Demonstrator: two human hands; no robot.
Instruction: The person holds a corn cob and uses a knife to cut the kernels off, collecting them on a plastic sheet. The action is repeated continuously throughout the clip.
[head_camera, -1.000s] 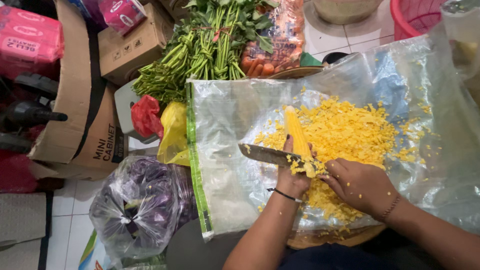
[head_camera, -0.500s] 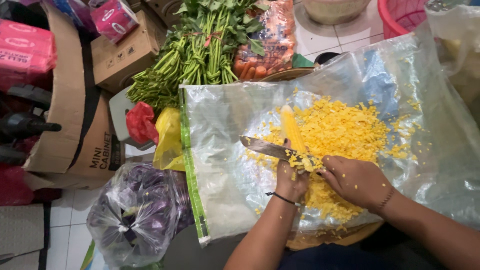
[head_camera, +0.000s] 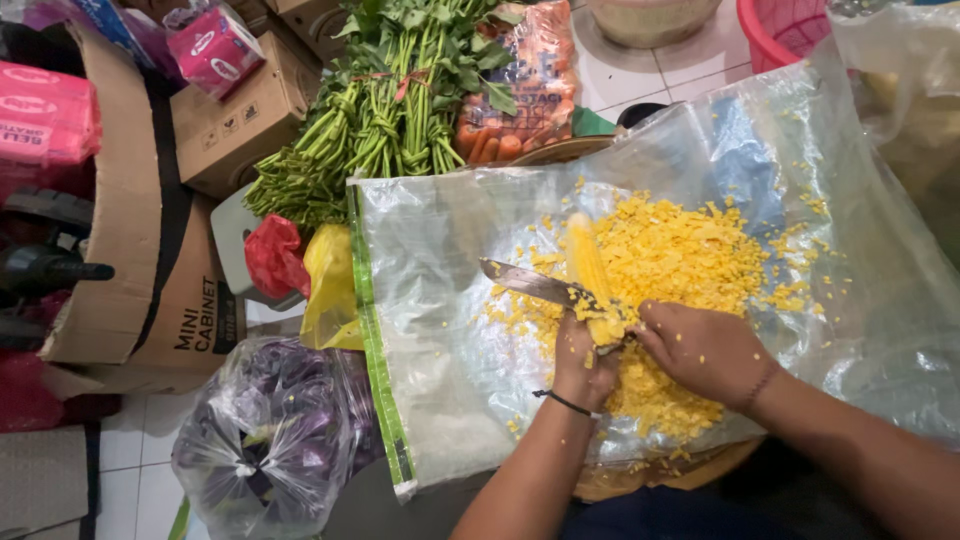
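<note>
My left hand (head_camera: 585, 365) is closed around the near end of the corn cob (head_camera: 592, 275). Cob's long axis runs away from me, tip pointing up and slightly left, base toward my wrist. It's tilted, the far end resting in the kernels.

My right hand (head_camera: 705, 350) is fisted on the knife (head_camera: 535, 285) handle; the handle itself is hidden by the fingers. The blade lies crosswise to the cob, nearly at right angles, point sticking out to the left past it. Its edge touches the cob's lower half, just beyond my left fingers.

So: cob is dead ahead of both hands, left hand on it, right hand just beside it to the right. The blade sits between my left knuckles and the cob's far tip. Tight spacing to the fingers.

The heap of cut kernels (head_camera: 690, 260) lies right of the cob and under my hands, on a clear plastic sheet (head_camera: 440, 400) with a green edge strip.

Off the sheet: a bunch of green stalks (head_camera: 385, 120) and a bag of carrots (head_camera: 525, 90) beyond; red and yellow bags on the left; a bag of purple vegetables (head_camera: 270, 430) lower left; cardboard boxes (head_camera: 150, 270) far left.
</note>
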